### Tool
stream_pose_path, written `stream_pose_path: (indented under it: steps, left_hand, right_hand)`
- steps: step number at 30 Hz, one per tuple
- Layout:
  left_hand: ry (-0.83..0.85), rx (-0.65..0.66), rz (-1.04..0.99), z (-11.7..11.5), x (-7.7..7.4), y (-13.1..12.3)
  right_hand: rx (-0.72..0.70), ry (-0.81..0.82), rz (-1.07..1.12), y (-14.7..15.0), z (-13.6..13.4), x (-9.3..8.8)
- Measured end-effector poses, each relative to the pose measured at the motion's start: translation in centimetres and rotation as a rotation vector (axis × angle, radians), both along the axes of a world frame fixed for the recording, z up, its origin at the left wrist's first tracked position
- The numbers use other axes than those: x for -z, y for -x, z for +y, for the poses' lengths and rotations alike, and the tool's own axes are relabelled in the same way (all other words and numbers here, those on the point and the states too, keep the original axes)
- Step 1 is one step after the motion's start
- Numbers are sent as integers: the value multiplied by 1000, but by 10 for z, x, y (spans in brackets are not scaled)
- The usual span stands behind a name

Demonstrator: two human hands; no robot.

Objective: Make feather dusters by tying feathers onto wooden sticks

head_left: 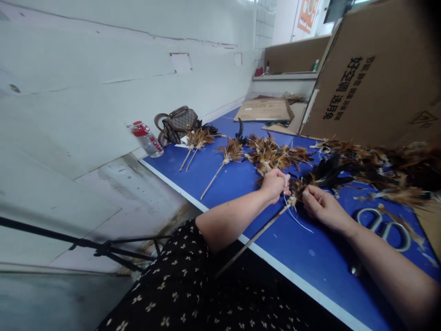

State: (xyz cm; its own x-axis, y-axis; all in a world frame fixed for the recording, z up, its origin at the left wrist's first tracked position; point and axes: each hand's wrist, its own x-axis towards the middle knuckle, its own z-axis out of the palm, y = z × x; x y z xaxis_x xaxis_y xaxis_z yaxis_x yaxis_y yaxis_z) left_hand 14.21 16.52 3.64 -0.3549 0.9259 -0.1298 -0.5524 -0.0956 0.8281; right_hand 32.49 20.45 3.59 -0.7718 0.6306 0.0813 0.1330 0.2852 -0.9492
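Note:
A thin wooden stick (pixel 253 240) slants over the table's front edge, with brown and black feathers (pixel 295 187) bound round its upper end, like a feather duster. My left hand (pixel 274 185) is closed in a fist beside the bound end, gripping a white string (pixel 299 222) whose loose end trails to the right. On the other side, my right hand (pixel 321 208) pinches the feathers at the head, thumb and fingers pressed together. Long black feathers (pixel 329 172) stick out behind it. Part of the binding is hidden by my hands.
Large-handled scissors (pixel 382 227) lie right of my right hand. A feathered stick (pixel 212 180) and two similar ones lie to the left, near a brown bag (pixel 179 123) and a bottle (pixel 147 140). Loose feathers (pixel 386 168) heap before a big cardboard box (pixel 375 73) on the blue table (pixel 310 271).

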Motion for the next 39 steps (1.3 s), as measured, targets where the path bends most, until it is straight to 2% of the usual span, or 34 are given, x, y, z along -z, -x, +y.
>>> stream_pose_path:
  steps: [5,10,15,18,20,23,25,27,30,39]
  left_hand:
    - [-38,31,64,0,4,6]
    - [-221,123,209,-2,7,10]
    - [-484,71,560,-3,6,9]
    - [-597,32,693,-4,4,8]
    - [-568,81,695,-7,2,9]
    - [-371,276,567,-12,1,11]
    - [-228,410,460,-14,2,12]
    - [-153,484,401,-14,4,13]
    - [-135,532,357,-13,5,13]
    - [-167,640,328,-16,4,13]
  right_hand:
    - [6,1,-7,0,-2,-3]
    - [22,-9,5,3,-2,-2]
    - [57,-74,77,7,2,6]
    - [57,-84,98,7,2,5]
    - [50,-63,94,5,0,1]
    - [24,6,71,3,-6,-6]
    - [8,105,77,1,-9,-9]
    - [2,227,105,1,-10,-9]
    - [15,350,145,0,-9,-8]
    - [57,438,210,-2,-6,-12]
